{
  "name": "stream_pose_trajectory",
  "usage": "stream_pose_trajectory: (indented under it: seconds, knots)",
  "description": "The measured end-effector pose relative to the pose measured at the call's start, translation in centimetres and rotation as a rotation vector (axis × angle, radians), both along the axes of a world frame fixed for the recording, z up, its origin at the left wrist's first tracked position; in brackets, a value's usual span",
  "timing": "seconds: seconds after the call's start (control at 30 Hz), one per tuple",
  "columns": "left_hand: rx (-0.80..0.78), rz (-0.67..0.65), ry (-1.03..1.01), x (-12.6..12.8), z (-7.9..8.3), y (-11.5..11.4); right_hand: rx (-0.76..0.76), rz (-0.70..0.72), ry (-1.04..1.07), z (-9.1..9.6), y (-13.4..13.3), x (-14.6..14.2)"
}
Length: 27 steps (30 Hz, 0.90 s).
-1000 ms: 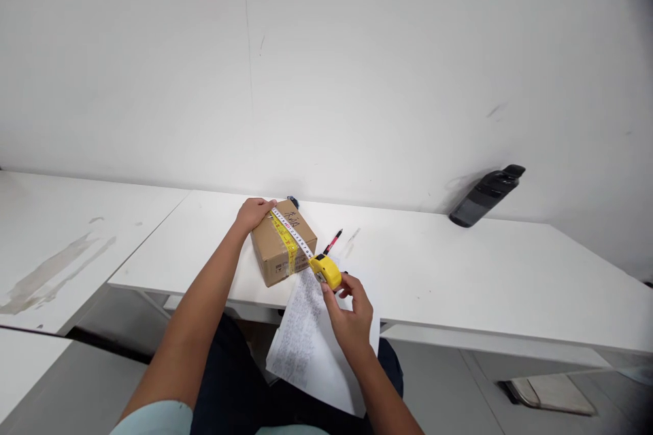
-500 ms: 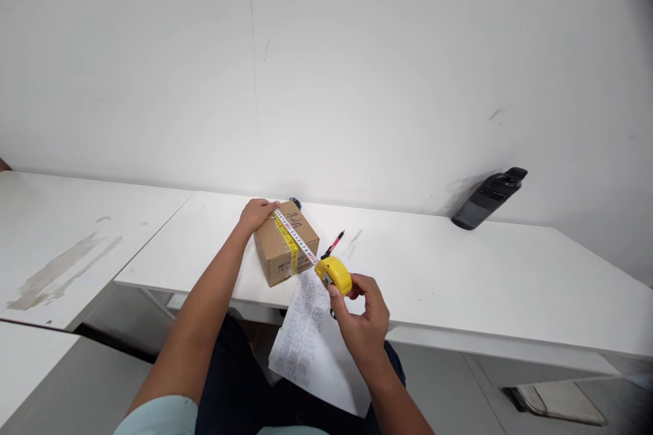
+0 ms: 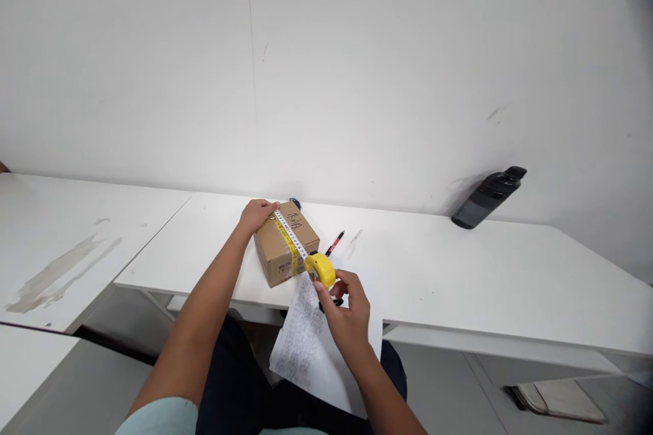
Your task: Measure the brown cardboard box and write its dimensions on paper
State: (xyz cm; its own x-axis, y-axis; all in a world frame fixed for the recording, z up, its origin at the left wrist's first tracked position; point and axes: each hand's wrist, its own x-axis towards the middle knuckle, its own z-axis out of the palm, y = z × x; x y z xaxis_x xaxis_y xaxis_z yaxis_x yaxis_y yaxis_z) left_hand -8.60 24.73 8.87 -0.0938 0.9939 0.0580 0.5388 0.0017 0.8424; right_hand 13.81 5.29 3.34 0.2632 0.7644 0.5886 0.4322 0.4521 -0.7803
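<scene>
A taped brown cardboard box (image 3: 279, 245) with dark handwriting on top sits on the white desk. My left hand (image 3: 256, 215) is closed at the box's far left edge, fingertips pressing the end of the measuring blade (image 3: 290, 234) against it. The blade runs diagonally across the box top, along a strip of yellow tape, into the yellow tape measure (image 3: 322, 268). My right hand (image 3: 347, 302) grips that case between thumb and fingers, just beyond the box's near right corner. Below it, a written sheet of paper (image 3: 300, 346) hangs over the desk edge; a black strap dangles by the hand.
A red and black pen (image 3: 335, 243) lies right of the box. Behind the box is a small dark object (image 3: 295, 203). A black bottle (image 3: 488, 198) stands near the wall at the right. A beige flat item (image 3: 558, 399) shows low at the right.
My right hand has moved left and slightly up with the tape measure, closer to the box, and less blade shows. My left hand stays at the box edge.
</scene>
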Motion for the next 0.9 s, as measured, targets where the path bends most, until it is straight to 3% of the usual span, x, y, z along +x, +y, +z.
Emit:
stream_pose_trajectory:
  seconds: [0.23, 0.63, 0.8, 0.9]
  knots:
    - [0.015, 0.011, 0.002, -0.1, -0.1, 0.1, -0.021, 0.044, -0.026, 1.1, 2.7, -2.2]
    - [0.061, 0.024, 0.009, -0.3, -0.4, 0.4, -0.073, 0.057, -0.001, 0.5, 2.2, -1.8]
    - [0.213, 0.064, -0.019, 0.3, 1.2, -0.9, -0.055, 0.112, 0.024, 0.9, 2.5, -1.9]
    - [0.315, 0.110, -0.044, 0.3, 2.7, -3.0, -0.056, 0.176, 0.094, 0.5, 2.4, -1.6]
